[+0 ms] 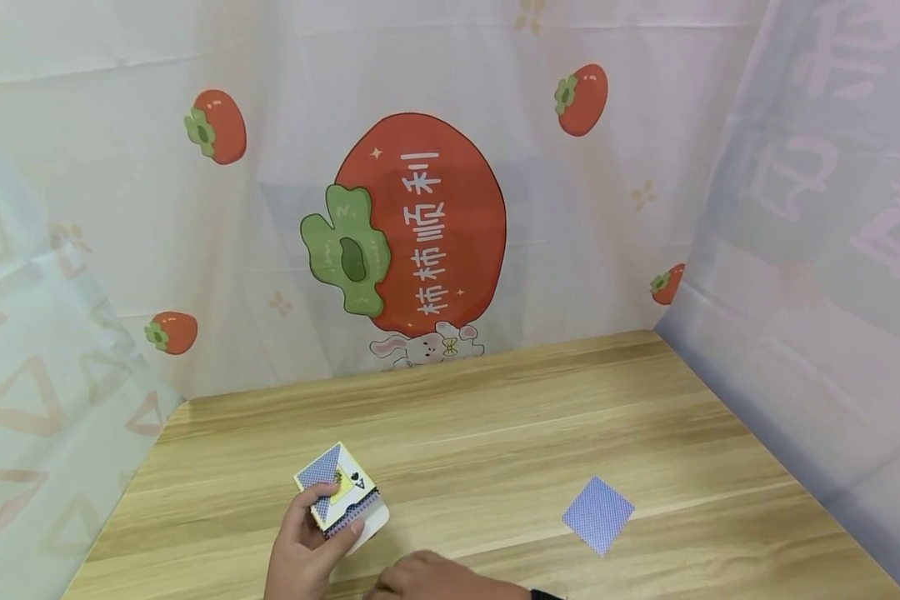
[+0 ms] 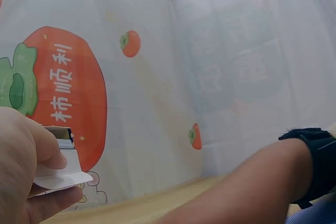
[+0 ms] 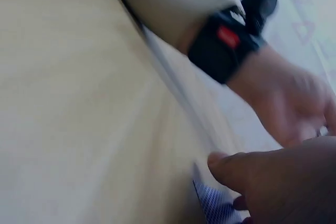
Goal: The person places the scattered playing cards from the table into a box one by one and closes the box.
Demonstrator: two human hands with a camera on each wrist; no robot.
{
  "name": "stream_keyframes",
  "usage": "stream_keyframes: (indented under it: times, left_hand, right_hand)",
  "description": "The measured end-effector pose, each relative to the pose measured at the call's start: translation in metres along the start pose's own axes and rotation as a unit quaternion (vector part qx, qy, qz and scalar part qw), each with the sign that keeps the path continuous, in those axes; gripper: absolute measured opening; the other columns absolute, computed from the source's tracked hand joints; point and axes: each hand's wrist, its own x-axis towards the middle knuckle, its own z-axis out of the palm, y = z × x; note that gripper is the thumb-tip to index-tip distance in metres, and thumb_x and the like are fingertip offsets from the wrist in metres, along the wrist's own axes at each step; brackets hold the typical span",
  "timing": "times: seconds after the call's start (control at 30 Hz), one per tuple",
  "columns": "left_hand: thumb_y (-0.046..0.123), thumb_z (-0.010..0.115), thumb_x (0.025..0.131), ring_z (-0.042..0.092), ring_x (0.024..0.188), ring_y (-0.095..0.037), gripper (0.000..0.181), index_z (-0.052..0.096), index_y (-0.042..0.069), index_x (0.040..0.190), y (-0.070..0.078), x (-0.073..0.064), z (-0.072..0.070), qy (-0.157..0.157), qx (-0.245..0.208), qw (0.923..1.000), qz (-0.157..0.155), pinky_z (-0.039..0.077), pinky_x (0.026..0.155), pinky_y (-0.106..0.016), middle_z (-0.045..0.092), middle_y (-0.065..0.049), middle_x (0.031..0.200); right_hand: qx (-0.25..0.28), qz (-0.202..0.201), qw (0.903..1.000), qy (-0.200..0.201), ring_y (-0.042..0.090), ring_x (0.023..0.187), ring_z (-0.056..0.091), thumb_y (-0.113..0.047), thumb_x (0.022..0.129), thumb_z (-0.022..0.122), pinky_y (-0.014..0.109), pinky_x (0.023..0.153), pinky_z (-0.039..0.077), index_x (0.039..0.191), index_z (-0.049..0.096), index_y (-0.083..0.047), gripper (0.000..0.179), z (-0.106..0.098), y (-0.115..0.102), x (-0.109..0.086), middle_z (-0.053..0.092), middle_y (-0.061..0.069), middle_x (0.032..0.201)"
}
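Note:
My left hand (image 1: 306, 537) grips a playing card box (image 1: 354, 492), seen tilted in the head view. An ace of spades and a blue-checked back are printed on its face, and a white flap (image 2: 64, 180) stands out from its end. The right hand (image 1: 438, 577) is low in the head view, just right of the box, with curled fingers. A blue-checked playing card (image 3: 214, 203) shows between its thumb and fingers in the right wrist view. Much of that card is hidden, and whether more lie under it is unclear.
Another blue-patterned piece (image 1: 598, 515) lies face down to the right on the wooden table (image 1: 487, 442). A white cloth backdrop (image 1: 570, 242) with printed persimmons rises behind the table, and cloth hangs along both sides.

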Motion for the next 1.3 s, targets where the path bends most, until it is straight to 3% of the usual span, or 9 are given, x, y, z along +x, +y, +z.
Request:
stream_keyframes:
  times: [0.07,0.1,0.17,0.37,0.53,0.77,0.97,1.3]
  left_hand:
    - [-0.01,0.07,0.086,0.066,0.1,-0.012,0.054,0.049,0.005,0.133,0.0,0.0,0.0,0.003,0.006,1.0,-0.001,0.06,0.078,-0.028,0.045,-0.019,0.124]
    - [-0.01,0.071,0.085,0.066,0.1,-0.013,0.054,0.048,0.003,0.133,0.001,-0.001,0.001,0.004,0.008,1.0,-0.002,0.06,0.078,-0.028,0.044,-0.02,0.124]
    - [-0.009,0.071,0.085,0.066,0.101,-0.013,0.056,0.047,0.002,0.134,0.001,-0.001,0.001,0.006,0.01,0.9999,-0.004,0.06,0.079,-0.028,0.042,-0.022,0.126]
    - [-0.006,0.074,0.084,0.066,0.101,-0.012,0.058,0.046,0.003,0.135,0.001,-0.001,0.003,0.014,0.016,0.9996,-0.019,0.06,0.079,-0.027,0.041,-0.026,0.128]
    - [-0.009,0.073,0.083,0.066,0.099,-0.012,0.058,0.047,0.001,0.134,0.001,-0.001,0.003,0.015,0.015,0.9998,-0.006,0.06,0.078,-0.028,0.041,-0.025,0.125]
    - [-0.013,0.069,0.085,0.065,0.1,-0.013,0.054,0.049,0.005,0.132,-0.004,0.001,0.002,0.005,0.006,1.0,0.004,0.06,0.078,-0.027,0.041,-0.026,0.124]
    - [-0.011,0.071,0.085,0.066,0.099,-0.012,0.055,0.048,0.004,0.133,-0.004,0.001,0.003,0.015,0.017,0.9997,-0.01,0.06,0.077,-0.027,0.042,-0.025,0.125]
    - [-0.007,0.074,0.084,0.066,0.1,-0.01,0.059,0.045,0.0,0.135,0.0,0.001,0.003,0.02,0.036,0.9988,-0.026,0.06,0.078,-0.027,0.041,-0.028,0.131]
  right_hand:
    - [-0.001,0.035,0.9994,-0.009,-0.005,0.11,0.051,-0.051,0.104,0.05,0.015,0.094,0.043,0.134,0.062,-0.025,0.041,-0.008,0.006,-0.001,0.059,-0.016,0.122]
    - [-0.027,0.036,0.999,-0.007,-0.004,0.108,0.051,-0.052,0.103,0.051,0.014,0.093,0.044,0.134,0.062,-0.025,0.042,-0.011,0.009,-0.003,0.059,-0.014,0.122]
    - [-0.027,0.058,0.9979,-0.011,-0.002,0.109,0.052,-0.05,0.101,0.057,0.014,0.092,0.044,0.13,0.064,-0.024,0.039,-0.016,0.016,-0.006,0.058,-0.012,0.122]
    - [-0.001,0.101,0.9946,-0.022,0.006,0.129,0.05,-0.036,0.1,0.064,0.018,0.103,0.044,0.13,0.061,-0.023,0.032,-0.029,0.031,-0.019,0.055,-0.006,0.14]
    - [0.03,0.156,0.9869,-0.03,0.008,0.133,0.05,-0.028,0.099,0.066,0.022,0.104,0.047,0.129,0.062,-0.025,0.03,-0.039,0.041,-0.028,0.051,-0.003,0.147]
    - [0.038,0.283,0.9572,-0.049,0.018,0.129,0.052,-0.036,0.096,0.071,0.037,0.105,0.048,0.138,0.057,-0.022,0.046,-0.05,0.052,-0.034,0.054,0.002,0.14]
    - [0.048,0.342,0.9372,-0.051,0.022,0.115,0.053,-0.034,0.092,0.074,0.046,0.099,0.046,0.141,0.056,-0.015,0.055,-0.05,0.058,-0.034,0.057,0.006,0.124]
    - [0.1,0.423,0.8986,-0.062,0.032,0.112,0.052,-0.026,0.079,0.082,0.05,0.093,0.045,0.14,0.055,-0.006,0.07,-0.053,0.066,-0.033,0.057,0.018,0.123]
